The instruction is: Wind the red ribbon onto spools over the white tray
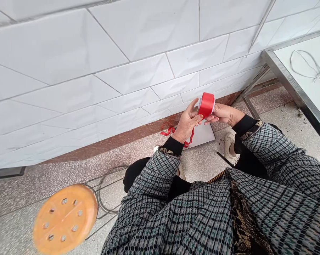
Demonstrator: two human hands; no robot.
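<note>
A roll of red ribbon (207, 103) is held up between both hands in front of the tiled wall. My left hand (187, 122) grips its left side, with the thumb against the ribbon and the index finger raised along the roll. On the other side, my right hand (221, 114) holds the white rim of the spool, fingers curled underneath. A loose red ribbon tail (187, 142) hangs below my left hand, and a curled piece (167, 131) shows left of my wrist. Beneath the hands lies a flat white board (203, 134) on the floor.
An orange round stool (65, 219) with holes in its seat stands at lower left. At right is a metal-edged table (284, 79) with a looped pale cable (306, 65) on top. White tiles (117, 78) rise ahead. My shoes (230, 145) rest on the speckled floor (199, 164).
</note>
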